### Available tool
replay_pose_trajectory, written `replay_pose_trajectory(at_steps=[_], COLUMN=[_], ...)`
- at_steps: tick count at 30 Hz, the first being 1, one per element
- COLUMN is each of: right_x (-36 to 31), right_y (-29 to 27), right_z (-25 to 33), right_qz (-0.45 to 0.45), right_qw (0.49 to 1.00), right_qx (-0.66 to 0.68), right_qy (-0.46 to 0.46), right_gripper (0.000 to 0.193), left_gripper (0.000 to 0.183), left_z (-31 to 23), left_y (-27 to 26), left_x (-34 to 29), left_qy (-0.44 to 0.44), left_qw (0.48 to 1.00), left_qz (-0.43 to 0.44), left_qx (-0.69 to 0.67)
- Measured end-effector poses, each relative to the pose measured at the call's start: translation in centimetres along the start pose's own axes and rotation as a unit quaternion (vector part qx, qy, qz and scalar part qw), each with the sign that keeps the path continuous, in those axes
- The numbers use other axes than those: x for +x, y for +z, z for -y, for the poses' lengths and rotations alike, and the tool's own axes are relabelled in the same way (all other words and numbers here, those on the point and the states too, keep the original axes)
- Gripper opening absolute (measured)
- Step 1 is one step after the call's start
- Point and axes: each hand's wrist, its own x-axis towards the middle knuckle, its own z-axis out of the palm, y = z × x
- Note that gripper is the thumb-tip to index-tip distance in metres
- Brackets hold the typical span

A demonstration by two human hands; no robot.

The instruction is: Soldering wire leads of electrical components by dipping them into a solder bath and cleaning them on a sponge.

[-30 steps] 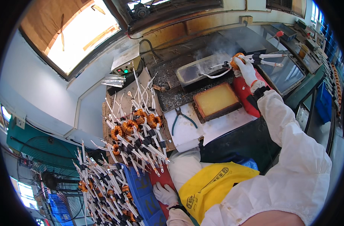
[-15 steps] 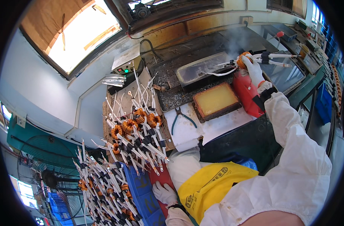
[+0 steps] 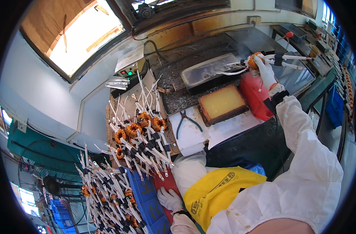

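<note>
My gloved right hand [image 3: 265, 72] grips a copper-wound toroidal coil [image 3: 254, 61] with white leads and black sleeves. Some of its leads point left, with their ends at the right end of a rectangular molten-metal bath [image 3: 189, 81]; whether they dip in I cannot tell. The other leads [image 3: 291, 58] stick out to the right. Thin smoke rises near the coil. My gloved left hand [image 3: 171, 199] lies flat, fingers spread, on a red surface [image 3: 162, 181] beside a blue crate [image 3: 148, 202]. In front of the bath sits a tray of yellowish material [image 3: 222, 102].
Many similar coils [image 3: 133, 130] are heaped on a board at left, more in the blue crate. Pliers [image 3: 184, 121] with green handles lie on white paper. A red object [image 3: 256, 95] stands below my right hand. A control box [image 3: 131, 64] and a fan [image 3: 51, 183] are left.
My right hand and the coil have shifted slightly to the right. The smoke looks thinner. My left hand stays in place.
</note>
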Motion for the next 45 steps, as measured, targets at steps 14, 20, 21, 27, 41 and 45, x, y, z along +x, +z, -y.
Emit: replay_pose_trajectory(at_steps=[14, 20, 21, 27, 41, 45], right_x=[-1.3, -3.6, -3.9, -7.2, -17.1, -19.5], right_y=[-1.0, -1.6, -2.1, -3.4, 0.2, 1.2], right_z=[1.6, 3.1, 3.0, 5.0, 5.6, 6.1], right_qz=[-0.052, -0.017, -0.02, 0.026, 0.126, 0.095], right_qw=[0.999, 0.983, 0.983, 0.825, 0.401, 0.347], right_qx=[0.009, 0.181, 0.181, 0.537, 0.833, 0.846], right_qy=[-0.008, 0.014, 0.013, 0.173, 0.361, 0.393], right_gripper=[0.033, 0.038, 0.038, 0.053, 0.049, 0.041], left_gripper=[0.037, 0.034, 0.031, 0.019, 0.017, 0.03], left_z=[0.0, 0.0, -0.5, -2.8, -26.0, -30.8], left_y=[0.7, -0.3, -1.6, -7.1, -14.1, -13.5], left_x=[0.2, 0.8, 1.5, 4.5, 7.9, 7.3], left_qy=[0.012, -0.018, -0.094, -0.169, 0.285, 0.288], left_qw=[1.0, 0.999, 0.987, 0.914, 0.723, 0.706], left_qz=[-0.015, -0.01, 0.034, 0.047, 0.317, 0.38], left_qx=[-0.008, -0.028, -0.129, -0.366, -0.544, -0.524])
